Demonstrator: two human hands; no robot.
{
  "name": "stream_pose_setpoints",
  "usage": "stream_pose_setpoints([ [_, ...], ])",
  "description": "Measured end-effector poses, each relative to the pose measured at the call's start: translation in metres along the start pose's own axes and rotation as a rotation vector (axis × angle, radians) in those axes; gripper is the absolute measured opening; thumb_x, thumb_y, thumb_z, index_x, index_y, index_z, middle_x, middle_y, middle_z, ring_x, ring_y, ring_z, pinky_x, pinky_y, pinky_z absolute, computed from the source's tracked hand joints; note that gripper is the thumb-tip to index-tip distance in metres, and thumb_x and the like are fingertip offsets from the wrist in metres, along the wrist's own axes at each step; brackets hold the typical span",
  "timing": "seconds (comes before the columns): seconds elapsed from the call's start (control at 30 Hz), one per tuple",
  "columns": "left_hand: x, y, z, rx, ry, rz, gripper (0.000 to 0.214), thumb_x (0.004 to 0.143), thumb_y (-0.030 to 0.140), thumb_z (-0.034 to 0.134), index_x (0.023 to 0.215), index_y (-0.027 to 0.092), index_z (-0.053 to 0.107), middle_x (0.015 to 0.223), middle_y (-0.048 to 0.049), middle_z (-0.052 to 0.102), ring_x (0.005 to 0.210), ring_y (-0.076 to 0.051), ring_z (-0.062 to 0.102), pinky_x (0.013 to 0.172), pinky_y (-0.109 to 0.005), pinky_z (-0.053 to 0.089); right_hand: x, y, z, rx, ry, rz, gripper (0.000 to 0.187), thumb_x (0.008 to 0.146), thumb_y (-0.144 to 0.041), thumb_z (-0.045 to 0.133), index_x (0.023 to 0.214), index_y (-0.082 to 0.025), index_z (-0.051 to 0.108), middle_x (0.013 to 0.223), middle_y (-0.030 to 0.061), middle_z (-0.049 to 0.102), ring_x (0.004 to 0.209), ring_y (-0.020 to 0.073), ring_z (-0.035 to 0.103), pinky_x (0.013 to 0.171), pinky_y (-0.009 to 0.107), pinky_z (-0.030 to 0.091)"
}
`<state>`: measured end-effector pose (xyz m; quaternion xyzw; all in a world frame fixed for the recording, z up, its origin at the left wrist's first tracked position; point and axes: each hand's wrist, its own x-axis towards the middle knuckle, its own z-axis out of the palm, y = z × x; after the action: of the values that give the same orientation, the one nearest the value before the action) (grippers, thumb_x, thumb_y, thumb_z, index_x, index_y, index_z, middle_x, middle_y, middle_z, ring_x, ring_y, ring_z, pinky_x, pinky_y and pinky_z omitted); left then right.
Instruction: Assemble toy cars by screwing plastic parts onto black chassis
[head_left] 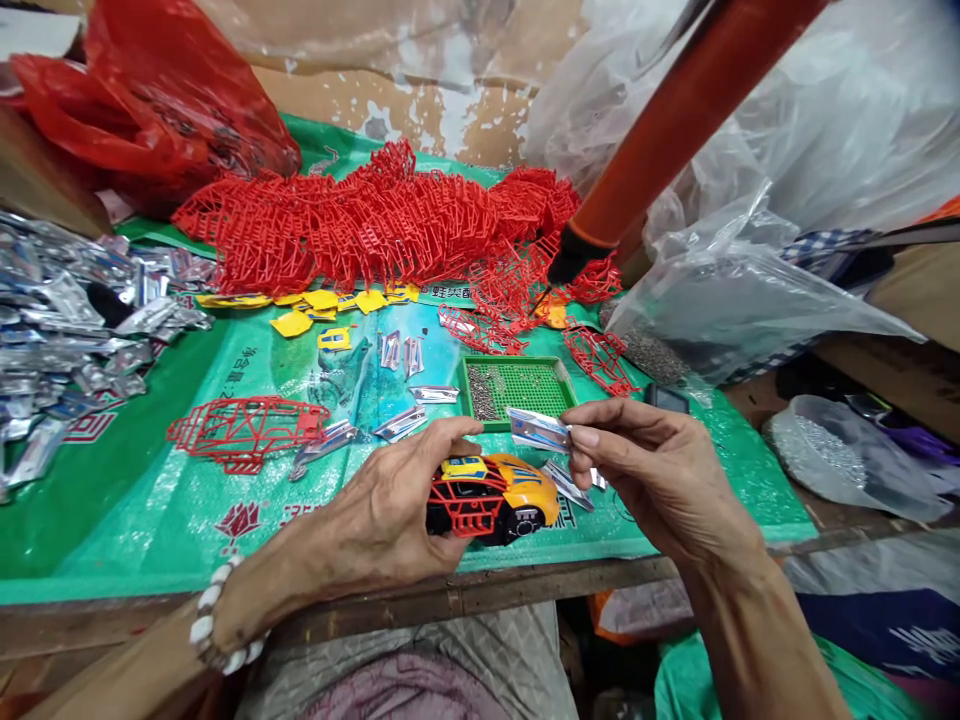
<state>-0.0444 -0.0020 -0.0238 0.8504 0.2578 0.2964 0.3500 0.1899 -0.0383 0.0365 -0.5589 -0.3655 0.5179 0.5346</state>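
Observation:
My left hand (390,510) is closed around a yellow toy car (499,495) with a red plastic cage frame on it, held just above the near edge of the green sheet. My right hand (652,470) pinches a small silver plastic part (536,428) between thumb and fingers, right above the car. More silver parts (568,485) show under its fingers. A small green tray (517,385) with tiny screws in it sits just behind both hands.
A heap of red cage frames (375,225) fills the back of the green sheet (112,500). A single red frame (244,430) lies left. Silver parts (67,330) pile at far left, yellow pieces (322,305) mid-back. An orange hanging screwdriver (660,130) and clear bags (750,290) stand right.

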Motion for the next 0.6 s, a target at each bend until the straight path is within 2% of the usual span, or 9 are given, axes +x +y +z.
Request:
stream_pose_setpoints([
  [0.2, -0.003, 0.002, -0.001, 0.026, 0.006, 0.025, 0.075, 0.077, 0.015, 0.064, 0.143, 0.025, 0.031, 0.127, -0.0091, 0.064, 0.112, -0.024, 0.067, 0.092, -0.036, 0.059, 0.0, 0.003, -0.003, -0.025, 0.0, -0.013, 0.026, 0.059, -0.032, 0.093, 0.073, -0.016, 0.078, 0.053, 0.0031, 0.065, 0.044, 0.0106, 0.059, 0.044, 0.021, 0.049],
  [0.4, -0.002, 0.0, -0.003, 0.061, -0.012, 0.031, 0.075, 0.077, 0.014, 0.064, 0.144, 0.026, 0.032, 0.126, -0.0084, 0.065, 0.106, -0.023, 0.069, 0.09, -0.035, 0.06, -0.001, 0.011, -0.011, -0.067, -0.017, -0.051, 0.024, 0.063, -0.034, 0.091, 0.076, -0.018, 0.079, 0.058, 0.0032, 0.068, 0.045, 0.0108, 0.059, 0.044, 0.022, 0.047],
  [0.5, 0.002, 0.001, -0.004, 0.041, -0.009, 0.024, 0.072, 0.078, 0.016, 0.065, 0.142, 0.025, 0.033, 0.123, -0.0081, 0.067, 0.104, -0.023, 0.07, 0.087, -0.035, 0.06, -0.005, 0.011, -0.009, -0.13, -0.033, -0.096, 0.019, 0.067, -0.035, 0.089, 0.075, -0.02, 0.08, 0.068, 0.0046, 0.072, 0.054, 0.0116, 0.061, 0.049, 0.023, 0.049],
  [0.6, 0.006, 0.003, -0.005, 0.005, -0.013, 0.01, 0.071, 0.078, 0.017, 0.066, 0.14, 0.024, 0.032, 0.118, -0.0076, 0.069, 0.099, -0.022, 0.072, 0.084, -0.032, 0.06, -0.011, 0.007, 0.002, -0.239, -0.13, -0.16, 0.01, 0.072, -0.031, 0.085, 0.073, -0.022, 0.079, 0.075, 0.0045, 0.074, 0.069, 0.016, 0.066, 0.061, 0.026, 0.053],
])
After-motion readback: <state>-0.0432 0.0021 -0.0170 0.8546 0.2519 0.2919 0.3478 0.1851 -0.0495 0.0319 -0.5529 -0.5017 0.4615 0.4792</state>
